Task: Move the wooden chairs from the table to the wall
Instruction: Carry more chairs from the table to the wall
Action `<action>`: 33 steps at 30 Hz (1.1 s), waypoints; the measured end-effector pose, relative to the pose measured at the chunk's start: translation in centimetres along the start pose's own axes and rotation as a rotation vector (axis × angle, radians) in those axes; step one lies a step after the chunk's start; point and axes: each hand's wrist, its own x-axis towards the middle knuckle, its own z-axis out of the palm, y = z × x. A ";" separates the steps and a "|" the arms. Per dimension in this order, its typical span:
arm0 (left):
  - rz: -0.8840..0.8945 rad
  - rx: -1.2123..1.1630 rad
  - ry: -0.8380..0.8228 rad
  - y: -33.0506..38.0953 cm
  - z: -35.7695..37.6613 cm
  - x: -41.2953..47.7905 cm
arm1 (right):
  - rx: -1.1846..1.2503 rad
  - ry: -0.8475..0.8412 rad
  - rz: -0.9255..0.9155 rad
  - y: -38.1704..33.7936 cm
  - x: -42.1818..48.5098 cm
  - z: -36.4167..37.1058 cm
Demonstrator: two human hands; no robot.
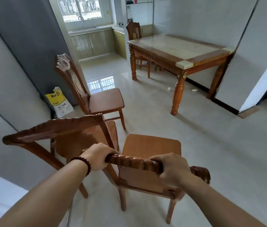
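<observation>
A wooden chair (150, 146) stands right in front of me, and I grip its carved top rail with both hands. My left hand (96, 158) is closed on the rail's left end, my right hand (173, 167) on its right part. A second chair (73, 138) stands close on the left, near the grey wall (11, 89). A third chair (103, 100) stands beyond it, its back toward that wall. A fourth chair (134, 31) is still tucked at the far end of the wooden dining table (178, 48).
A yellow and white sack (59, 102) leans on the floor by the grey wall. Glossy tiled floor (195, 136) stretches between the chairs and the table. A kitchen counter with a sink (87, 28) lies in the back. White bits of litter (194, 90) lie near the table legs.
</observation>
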 end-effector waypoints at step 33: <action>0.227 0.035 0.014 -6.8 1.7 -7.2 | 0.001 0.097 0.194 -9.6 -5.7 6.6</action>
